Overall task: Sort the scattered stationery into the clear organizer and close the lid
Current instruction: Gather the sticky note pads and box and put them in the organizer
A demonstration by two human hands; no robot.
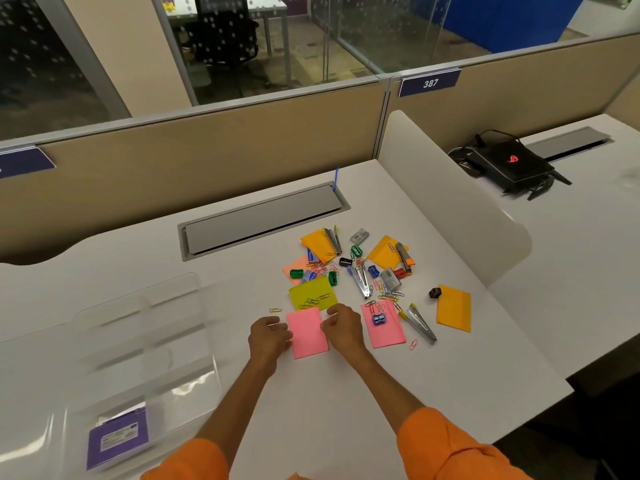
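Head: flat pink pad (306, 332) gripped by left hand (268, 336), right hand (343, 327).

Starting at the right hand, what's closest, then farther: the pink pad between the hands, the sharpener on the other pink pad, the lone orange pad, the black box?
1. Pink pad, touching the right hand's left side.
2. Sharpener, just right.
3. Orange pad, farther right.
4. Black box, far back right.
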